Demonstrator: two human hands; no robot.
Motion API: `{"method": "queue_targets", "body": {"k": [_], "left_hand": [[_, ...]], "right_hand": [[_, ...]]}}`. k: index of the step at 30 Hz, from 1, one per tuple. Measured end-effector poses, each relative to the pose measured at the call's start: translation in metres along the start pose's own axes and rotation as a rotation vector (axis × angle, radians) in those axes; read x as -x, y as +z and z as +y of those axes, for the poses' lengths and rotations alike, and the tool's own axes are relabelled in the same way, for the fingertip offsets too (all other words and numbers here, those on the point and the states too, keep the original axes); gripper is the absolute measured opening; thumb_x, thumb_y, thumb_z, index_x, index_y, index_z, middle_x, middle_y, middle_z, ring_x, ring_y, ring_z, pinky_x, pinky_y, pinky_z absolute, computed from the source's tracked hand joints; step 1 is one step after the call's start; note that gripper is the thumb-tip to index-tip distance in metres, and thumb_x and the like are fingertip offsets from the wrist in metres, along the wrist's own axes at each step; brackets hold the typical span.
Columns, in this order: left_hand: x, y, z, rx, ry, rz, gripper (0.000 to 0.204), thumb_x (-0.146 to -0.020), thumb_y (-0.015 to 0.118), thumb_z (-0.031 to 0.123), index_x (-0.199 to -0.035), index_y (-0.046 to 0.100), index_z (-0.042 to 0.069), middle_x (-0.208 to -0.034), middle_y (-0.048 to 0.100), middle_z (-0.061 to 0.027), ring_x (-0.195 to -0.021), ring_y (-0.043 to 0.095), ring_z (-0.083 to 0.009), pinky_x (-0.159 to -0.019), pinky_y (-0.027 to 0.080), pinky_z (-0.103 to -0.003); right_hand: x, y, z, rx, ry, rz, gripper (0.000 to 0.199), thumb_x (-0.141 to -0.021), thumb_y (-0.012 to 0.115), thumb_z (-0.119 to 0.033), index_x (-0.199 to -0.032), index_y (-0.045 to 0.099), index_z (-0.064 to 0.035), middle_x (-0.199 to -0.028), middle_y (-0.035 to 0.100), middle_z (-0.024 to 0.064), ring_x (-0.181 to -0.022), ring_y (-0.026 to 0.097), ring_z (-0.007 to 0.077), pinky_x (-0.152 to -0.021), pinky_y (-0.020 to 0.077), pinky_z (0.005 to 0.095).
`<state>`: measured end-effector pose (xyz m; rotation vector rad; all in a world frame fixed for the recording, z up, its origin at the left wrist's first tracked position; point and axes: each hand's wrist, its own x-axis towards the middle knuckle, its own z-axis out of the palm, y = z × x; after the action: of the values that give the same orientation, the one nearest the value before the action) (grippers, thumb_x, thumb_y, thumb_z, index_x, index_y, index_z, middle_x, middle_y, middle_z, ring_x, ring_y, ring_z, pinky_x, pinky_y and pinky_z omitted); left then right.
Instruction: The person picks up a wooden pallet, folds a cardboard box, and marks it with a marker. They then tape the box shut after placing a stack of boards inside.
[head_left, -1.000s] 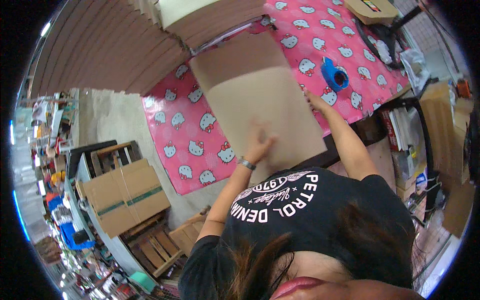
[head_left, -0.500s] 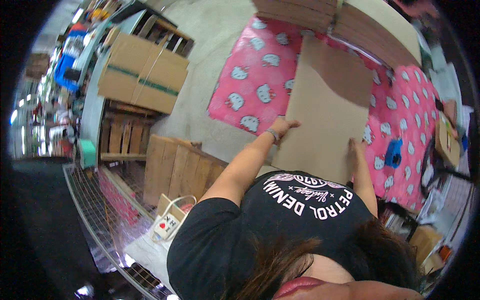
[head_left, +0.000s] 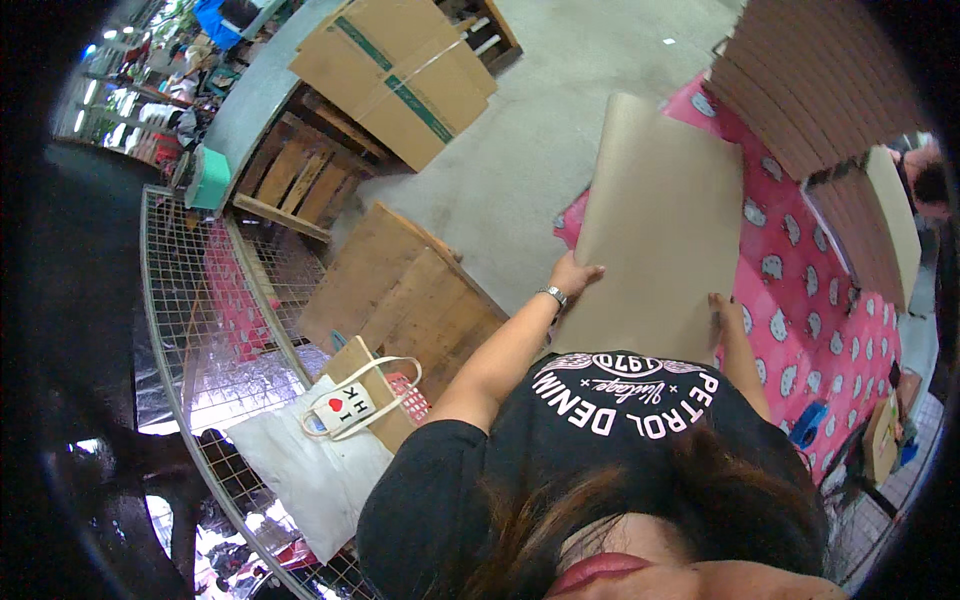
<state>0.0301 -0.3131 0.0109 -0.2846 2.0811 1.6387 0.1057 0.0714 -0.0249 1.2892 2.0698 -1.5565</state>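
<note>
A large, plain brown cardboard sheet stretches out in front of my chest. At its left edge my left hand is closed round it, the thumb lying on top; a metal-band watch is on that wrist. My right hand grips the opposite edge, with some fingers hidden beyond the sheet. The sheet's left side bends over in a long curve, and its near end meets my black shirt. Underneath and to the right spreads a table cover, pink with white cat-face prints.
Stacked cardboard rises at the far right, with a person beside it. Strapped flat cartons rest on wooden pallets at the far left. Nearer are a wooden board, a canvas bag, a wire rack and a blue object.
The view has swung right, and the sheet has come off the pink cover's left part toward the bare floor side. Its left edge now curls. Both hands keep their hold.
</note>
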Motion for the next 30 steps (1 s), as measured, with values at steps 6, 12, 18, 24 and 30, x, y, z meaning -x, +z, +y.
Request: {"method": "queue_targets", "body": {"k": [6, 12, 18, 24, 30], "left_hand": [[0.000, -0.105, 0.008, -0.102, -0.049, 0.199, 0.047, -0.070, 0.077, 0.022, -0.105, 0.058, -0.004, -0.095, 0.067, -0.0159, -0.084, 0.066, -0.0240, -0.076, 0.051, -0.036], [-0.028, -0.169, 0.002, -0.067, -0.085, 0.302, 0.044, -0.070, 0.077, 0.020, -0.102, 0.058, -0.004, -0.094, 0.067, -0.0175, -0.084, 0.066, -0.0244, -0.077, 0.051, -0.036], [-0.069, -0.212, 0.040, -0.195, -0.030, 0.259, 0.045, -0.071, 0.074, 0.021, -0.103, 0.057, -0.005, -0.094, 0.066, -0.0208, -0.086, 0.065, -0.0304, -0.079, 0.050, -0.039], [-0.108, -0.238, 0.060, -0.347, 0.021, 0.248, 0.045, -0.073, 0.069, 0.023, -0.106, 0.056, -0.004, -0.096, 0.065, -0.0242, -0.091, 0.063, -0.0365, -0.081, 0.049, -0.041], [-0.181, -0.264, 0.112, -0.498, 0.136, 0.087, 0.042, -0.074, 0.068, 0.022, -0.105, 0.056, -0.003, -0.097, 0.063, -0.0252, -0.091, 0.061, -0.0392, -0.079, 0.049, -0.043]], "right_hand": [[-0.009, 0.114, -0.065, 0.117, -0.033, -0.175, 0.045, -0.076, 0.067, -0.041, -0.097, 0.061, -0.0018, -0.080, 0.063, 0.0085, -0.071, 0.060, 0.0228, -0.068, 0.0493, 0.0401], [-0.041, 0.182, -0.078, 0.451, -0.347, -0.130, 0.041, -0.079, 0.067, -0.036, -0.100, 0.063, -0.0012, -0.090, 0.066, 0.0126, -0.078, 0.063, 0.0237, -0.068, 0.0486, 0.0390], [-0.057, 0.242, -0.128, 0.246, -0.239, -0.280, 0.030, -0.083, 0.067, -0.024, -0.104, 0.063, -0.0032, -0.088, 0.065, 0.0067, -0.075, 0.059, 0.0176, -0.065, 0.0464, 0.0340], [-0.025, 0.275, -0.181, 0.231, -0.078, -0.446, 0.026, -0.081, 0.069, -0.017, -0.100, 0.064, -0.0005, -0.083, 0.064, 0.0052, -0.072, 0.059, 0.0170, -0.064, 0.0460, 0.0338], [-0.073, 0.336, -0.203, 0.219, -0.110, -0.425, 0.026, -0.079, 0.067, -0.007, -0.102, 0.062, 0.0045, -0.081, 0.064, 0.0073, -0.066, 0.057, 0.0161, -0.058, 0.0459, 0.0314]]}}
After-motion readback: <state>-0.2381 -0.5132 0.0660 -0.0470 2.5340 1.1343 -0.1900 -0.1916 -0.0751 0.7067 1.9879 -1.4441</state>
